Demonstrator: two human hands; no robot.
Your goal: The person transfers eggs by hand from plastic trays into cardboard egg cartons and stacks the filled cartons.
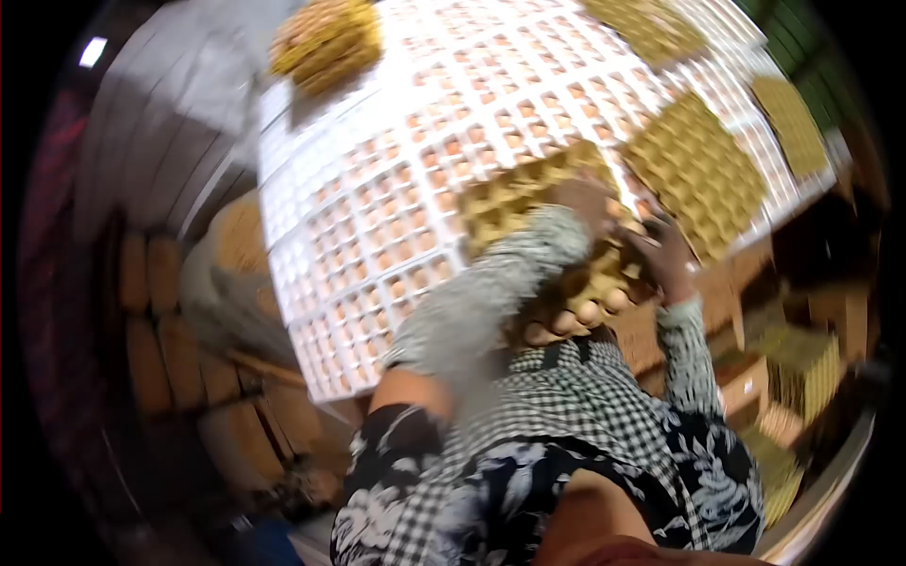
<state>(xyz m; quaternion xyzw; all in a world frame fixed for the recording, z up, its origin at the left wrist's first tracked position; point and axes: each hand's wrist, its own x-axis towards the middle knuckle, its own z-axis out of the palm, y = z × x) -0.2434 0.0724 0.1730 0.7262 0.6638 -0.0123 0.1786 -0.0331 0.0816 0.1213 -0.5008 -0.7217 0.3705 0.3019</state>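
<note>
A moulded-pulp egg tray lies tilted in front of my body, with brown eggs along its near edge. My left hand reaches across from the left, fingers curled down at pale eggs over the tray. My right hand is at the tray's right side, thumb and fingers bent around an egg. Blur and overlap hide parts of both grips. Another pulp tray stretches out behind my left forearm. Right of my hands rests a pulp tray with no eggs visible in it.
White trays full of brown eggs cover the table. A stack of filled pulp trays stands at the far left; more pulp trays lie at the right. Cardboard boxes and stacked trays sit below right. A large sack stands left.
</note>
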